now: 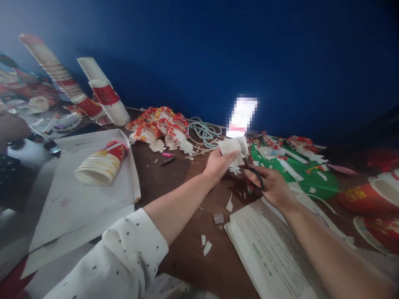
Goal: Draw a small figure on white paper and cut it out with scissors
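Observation:
My left hand (220,162) grips a piece of white paper (229,145) between thumb and fingers, above the brown table. In my right hand (271,185) is a pair of scissors with black handles (258,177); the fingers are closed round the loops. The blades reach up to the paper's right side, and whether they are open or closed is hard to make out. Below the paper hangs a cut, fringed white edge (235,169). Paper scraps (230,203) lie on the table under my hands.
Stacked paper cups (107,99) stand at the back left; more lie on a white box lid (71,207). Cut red-and-white cup pieces (162,124) are heaped by the wall. A green sheet (324,187), a printed paper stack (264,245), a lit phone (243,114) and another person's hand (14,128) are visible.

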A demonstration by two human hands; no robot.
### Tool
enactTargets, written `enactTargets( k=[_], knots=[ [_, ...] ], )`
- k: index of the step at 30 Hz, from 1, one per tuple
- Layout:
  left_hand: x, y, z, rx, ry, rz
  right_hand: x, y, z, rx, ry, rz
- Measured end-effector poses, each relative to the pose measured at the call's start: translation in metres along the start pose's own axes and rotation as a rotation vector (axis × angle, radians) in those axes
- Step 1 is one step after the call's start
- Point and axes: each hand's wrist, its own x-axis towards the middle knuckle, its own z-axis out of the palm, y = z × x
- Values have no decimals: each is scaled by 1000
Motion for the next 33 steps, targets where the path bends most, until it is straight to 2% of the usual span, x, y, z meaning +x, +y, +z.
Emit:
enactTargets(
  k=[6,15,33],
  knots=[
    [0,1,0,4,9,-11,-1,-2,1,58,-8,25],
    [1,-3,-3,102,-54,-3,-2,-11,3,73,0,36],
    [1,-2,-3,41,-78,-13,-2,-2,1,100,26,47]
  ],
)
